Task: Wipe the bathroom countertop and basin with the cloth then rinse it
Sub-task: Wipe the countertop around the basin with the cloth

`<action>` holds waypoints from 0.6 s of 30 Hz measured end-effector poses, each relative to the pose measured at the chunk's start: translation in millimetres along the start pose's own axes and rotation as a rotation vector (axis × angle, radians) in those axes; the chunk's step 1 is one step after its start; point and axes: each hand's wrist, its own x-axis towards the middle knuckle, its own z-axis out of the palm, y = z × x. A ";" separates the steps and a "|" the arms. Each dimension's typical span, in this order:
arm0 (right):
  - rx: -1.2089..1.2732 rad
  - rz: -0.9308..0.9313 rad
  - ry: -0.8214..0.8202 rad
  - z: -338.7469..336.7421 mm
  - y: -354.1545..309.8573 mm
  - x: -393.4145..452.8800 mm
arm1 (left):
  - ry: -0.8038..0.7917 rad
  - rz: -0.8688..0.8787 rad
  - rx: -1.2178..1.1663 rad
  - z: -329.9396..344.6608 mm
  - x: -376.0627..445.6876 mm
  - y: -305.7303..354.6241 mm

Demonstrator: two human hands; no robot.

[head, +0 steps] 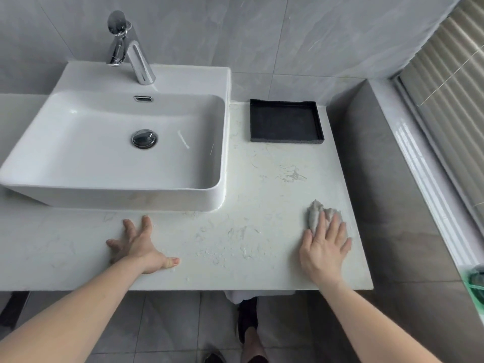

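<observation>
Pressing flat on a crumpled grey cloth (318, 214), the right hand (323, 248) lies with straight, spread fingers at the near right of the white marble-veined countertop (262, 184), the cloth bunched under and beyond its fingertips, close to the right edge. The left hand (140, 246) rests released on the countertop, fingers splayed, holding nothing, just in front of the white rectangular ceramic basin (115, 142). A chrome tap (131, 48) stands at the basin's far rim, and a chrome drain plug (144, 138) sits in its floor. A black square tray (285, 121) lies at the far right of the countertop, beside the basin. Wet streaks mark the surface between the hands.
</observation>
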 end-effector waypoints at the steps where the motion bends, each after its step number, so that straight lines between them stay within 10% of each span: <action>1: 0.010 -0.021 -0.021 7.2 -16.2 -12.6 | 0.000 -0.002 0.005 0.3 0.7 -0.9; 10: -0.087 -0.448 -0.175 41.7 -84.7 -85.4 | -0.023 -0.013 0.017 0.0 6.0 -2.8; 18: -0.092 -0.116 -0.032 -12.8 50.0 -16.0 | -0.027 -0.007 0.041 -1.9 2.8 -0.8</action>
